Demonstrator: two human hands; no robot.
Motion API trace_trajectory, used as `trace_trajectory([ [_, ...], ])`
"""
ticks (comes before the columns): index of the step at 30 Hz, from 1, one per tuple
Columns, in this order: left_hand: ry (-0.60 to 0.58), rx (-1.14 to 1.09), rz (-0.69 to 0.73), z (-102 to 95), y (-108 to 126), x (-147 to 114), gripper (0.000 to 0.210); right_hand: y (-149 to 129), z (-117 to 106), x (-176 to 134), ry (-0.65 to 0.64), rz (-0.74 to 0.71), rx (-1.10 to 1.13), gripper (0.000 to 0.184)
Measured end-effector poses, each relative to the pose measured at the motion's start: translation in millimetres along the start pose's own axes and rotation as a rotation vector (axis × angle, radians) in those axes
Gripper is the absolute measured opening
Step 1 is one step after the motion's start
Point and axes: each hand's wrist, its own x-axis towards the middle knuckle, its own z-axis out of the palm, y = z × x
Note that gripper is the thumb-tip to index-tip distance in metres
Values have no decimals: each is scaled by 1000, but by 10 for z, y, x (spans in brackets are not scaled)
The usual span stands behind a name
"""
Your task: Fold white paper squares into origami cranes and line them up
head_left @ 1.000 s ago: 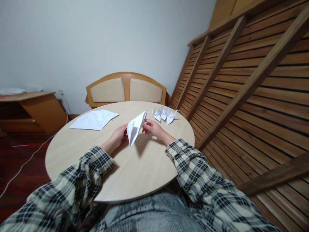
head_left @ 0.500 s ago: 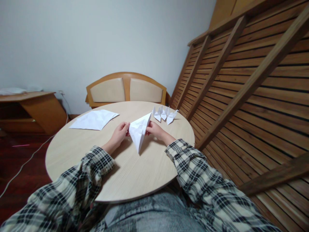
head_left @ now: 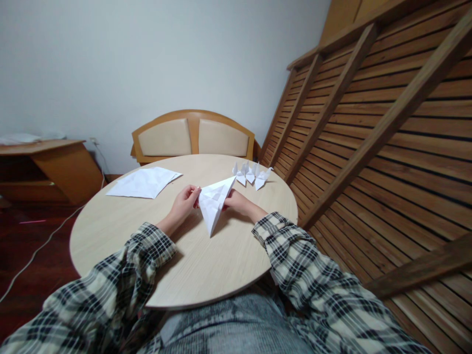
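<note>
Two hands hold one folded paper (head_left: pixel 213 201) between them, its point hanging down toward the near side of the fingers. The left hand (head_left: pixel 185 200) pinches its left corner between thumb and forefinger. The right hand (head_left: pixel 239 202) is at its right edge; those fingertips are hidden behind the paper, so I cannot tell whether they pinch it or lie spread against it.

Just beyond the right fingers stand what look like three paper cranes (head_left: pixel 261 179), close together. To the left of the left fingers, and a little farther off, lies one flat pile of white paper (head_left: pixel 142 183); its sheets cannot be counted. One round table (head_left: pixel 184 275) spreads beneath both hands, and one headboard (head_left: pixel 164 138) with two pale panels rises well past the fingertips.

A second ago the folded paper stood edge-up between the hands, its fold gaping; now a broad, creased face is turned up. Compared with half a second ago, its upper right corner has swung slightly outward past the right fingers, which are more covered. The cranes and the pile have stayed where they were.
</note>
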Motion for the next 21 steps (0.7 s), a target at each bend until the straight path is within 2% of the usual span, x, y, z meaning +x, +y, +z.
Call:
trace_trajectory([
  [2,17,-19,-22,0,-10,-2,15,10,31,-4,0,-3,10,19],
  [4,15,-15,-36,-8,-37,1,18,19,62,-1,14,5,21,22],
  [6,-20,21,-18,-18,-76,7,32,27,85,10,46,16,28,24],
  [11,-91,223,127,-10,-125,-9,63,42,99,50,145,17,37,27],
  [14,-101,349,171,26,-86,-50,62,48,91,70,179,8,46,25],
  [17,-174,435,203,56,-54,-87,57,51,79,80,204,-2,39,25],
  [21,-260,543,251,58,-67,-105,69,47,73,76,224,-15,-16,25],
])
